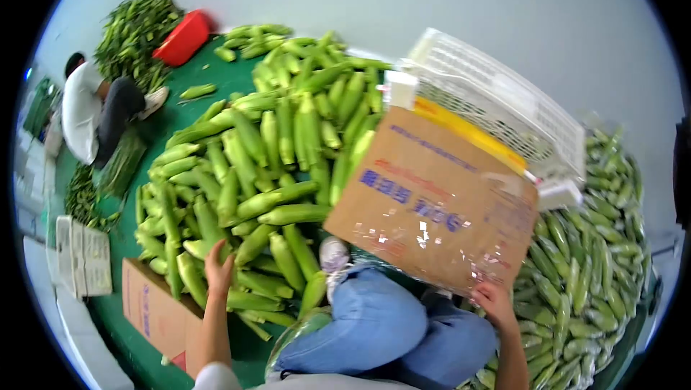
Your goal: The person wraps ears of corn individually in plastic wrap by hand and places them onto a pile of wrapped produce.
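A large heap of corn in green husks (273, 145) spreads in front of me and to the left. At its near side, my left hand (219, 269) has its fingers closed around the end of one ear of corn (207, 223). A printed cardboard sheet (432, 196) lies tilted before my knees, with shiny clear plastic (385, 246) on its lower part. My right hand (494, 305) is at its lower right edge, fingers bent together; whether they grip plastic or cardboard I cannot make out.
Plastic-wrapped corn (576, 282) is piled on my right. Behind the cardboard stands a white plastic crate (497, 95). An open cardboard box (162, 311) sits at left. Farther off are a seated person (86, 109), a red basin (183, 39), green husks (137, 37) and a white crate (85, 257).
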### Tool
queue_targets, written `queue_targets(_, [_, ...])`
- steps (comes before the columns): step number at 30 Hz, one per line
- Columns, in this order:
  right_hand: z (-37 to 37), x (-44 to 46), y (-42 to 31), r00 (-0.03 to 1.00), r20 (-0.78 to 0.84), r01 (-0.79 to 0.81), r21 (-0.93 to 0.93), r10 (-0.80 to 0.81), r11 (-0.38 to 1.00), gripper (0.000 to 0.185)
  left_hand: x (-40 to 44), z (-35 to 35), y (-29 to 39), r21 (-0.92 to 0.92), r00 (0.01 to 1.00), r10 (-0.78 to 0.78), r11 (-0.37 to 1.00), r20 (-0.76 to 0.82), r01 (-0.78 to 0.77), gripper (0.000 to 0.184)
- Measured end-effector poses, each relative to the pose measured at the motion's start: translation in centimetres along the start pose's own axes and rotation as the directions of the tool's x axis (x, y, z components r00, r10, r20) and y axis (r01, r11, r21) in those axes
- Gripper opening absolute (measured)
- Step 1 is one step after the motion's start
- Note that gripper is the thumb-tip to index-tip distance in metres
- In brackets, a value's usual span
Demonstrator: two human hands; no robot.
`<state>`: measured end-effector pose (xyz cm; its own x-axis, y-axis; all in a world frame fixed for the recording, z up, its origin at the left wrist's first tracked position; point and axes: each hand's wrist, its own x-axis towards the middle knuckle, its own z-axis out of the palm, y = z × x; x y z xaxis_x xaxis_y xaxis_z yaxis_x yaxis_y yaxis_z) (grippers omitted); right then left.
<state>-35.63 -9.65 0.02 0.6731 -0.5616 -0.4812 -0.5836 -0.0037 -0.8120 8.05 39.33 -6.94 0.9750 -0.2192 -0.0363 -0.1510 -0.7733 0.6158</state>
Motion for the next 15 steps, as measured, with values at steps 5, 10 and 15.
queue_targets(5, [1.7,-0.9,0.0,0.98,-0.15,0.058,-0.418,-0.131,0.907,0.014,-6.0,-0.1,17.8,-0.112,0.823,0.549,0.836,0.143,-0.538,0.082])
queue_targets(10, [3.6,-2.6,-0.6,0.927,-0.247,0.081,-0.6,-0.28,0.796,0.011,-5.0,9.2,34.8,-0.362,0.077,0.847,0.305,0.526,-0.881,0.071])
queue_targets(15, [2.0,-4.8,-4.0,0.903,-0.355,0.263,0.016,-0.24,0.965,0.019,-3.3,18.2,40.3,-0.522,-0.248,0.726,0.177,0.642,-0.834,0.073])
